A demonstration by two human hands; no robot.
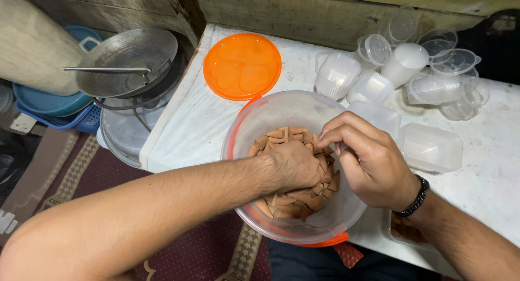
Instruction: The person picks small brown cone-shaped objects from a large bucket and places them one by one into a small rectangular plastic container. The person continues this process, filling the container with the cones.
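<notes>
Left hand (pixel 295 167) is down inside the clear round tub (pixel 244 126), fingers buried in the brown triangular snacks (pixel 281 136); can't tell if it's closed on any, fingers are hidden in the pile. Right hand (pixel 368 162) sits over the tub's right rim, fingers curled together w/ thumb pinched in, knuckles up; whether a piece is in the pinch can't be seen. Black bead bracelet (pixel 416 197) on the right wrist.

Tub w/ orange trim sits at the near edge of the white table (pixel 487 178), its front bulging past the edge toward the person. Snacks fill the middle and bottom; far wall inside is bare. Orange lid (pixel 242 66) lies flat beyond the tub, near the table's left edge, apart from the tub.

Room: bare tabletop strip left of the tub up to the edge. Right side tighter: 2 clear rectangular boxes (pixel 430 146) just beside the right hand, and a pile of small clear containers (pixel 411 64) at the back right. A filled clear box (pixel 403 227) sits under the right forearm.

Off the left edge, lower: metal pans (pixel 127 61), blue basin (pixel 49 102), patterned rug (pixel 195 254).
</notes>
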